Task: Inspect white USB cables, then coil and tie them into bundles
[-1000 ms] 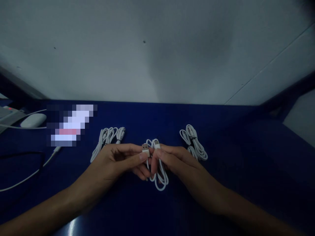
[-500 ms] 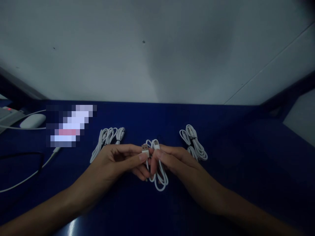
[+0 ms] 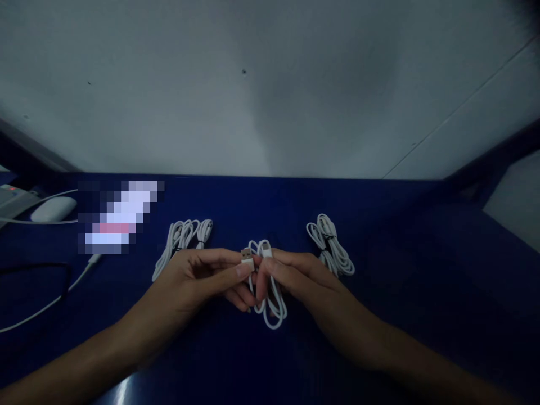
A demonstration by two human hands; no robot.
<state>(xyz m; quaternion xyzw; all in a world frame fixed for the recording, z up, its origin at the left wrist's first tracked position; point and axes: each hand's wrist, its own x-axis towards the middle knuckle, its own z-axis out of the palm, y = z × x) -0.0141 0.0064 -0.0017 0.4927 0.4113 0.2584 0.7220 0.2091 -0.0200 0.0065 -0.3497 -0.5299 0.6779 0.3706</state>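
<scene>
A white USB cable (image 3: 275, 322) hangs in loops between my two hands, above the blue tabletop. My left hand (image 3: 211, 275) is closed, pinching its USB-A plug (image 3: 247, 260) between thumb and finger with the metal end pointing up. My right hand (image 3: 301, 275) is closed too, its thumb pressed on the cable's other plug (image 3: 266, 250) and on the coiled strands below it. Some of the coil is hidden behind my fingers. Bundled white cables (image 3: 179, 236) lie just beyond my left hand, and other tied bundles (image 3: 331, 244) lie beyond my right.
On the left rests a pixelated bright-screened device (image 3: 122, 216) with a white cord (image 3: 50, 306) plugged into its near end. Beside it are a white mouse-like object (image 3: 54, 209) and a grey box (image 3: 14, 199) with a red light. A pale wall panel (image 3: 189, 101) rises behind the blue table (image 3: 253, 371).
Both hands keep the same hold on the cable. The whole view has shifted very slightly; nothing has been picked up or let go.
</scene>
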